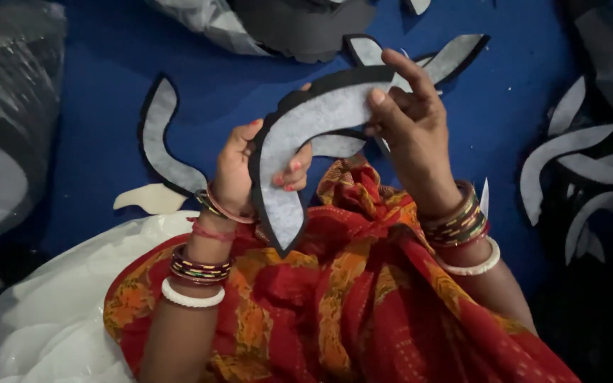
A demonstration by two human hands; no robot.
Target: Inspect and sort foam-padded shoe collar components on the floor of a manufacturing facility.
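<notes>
Both hands pinch the curved grey piece (306, 135) mid-air above the red-draped lap: left hand (239, 174) near its pointed end, right hand (409, 117) further up. Black backing could shift under those fingertips, leaving uneven edges imo.

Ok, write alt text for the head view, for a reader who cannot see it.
Two hands hold up a curved grey piece with a black border: the left hand grips its lower end, the right hand pinches its upper end. Similar curved pieces lie on a blue surface, above red-and-orange patterned cloth.
</notes>
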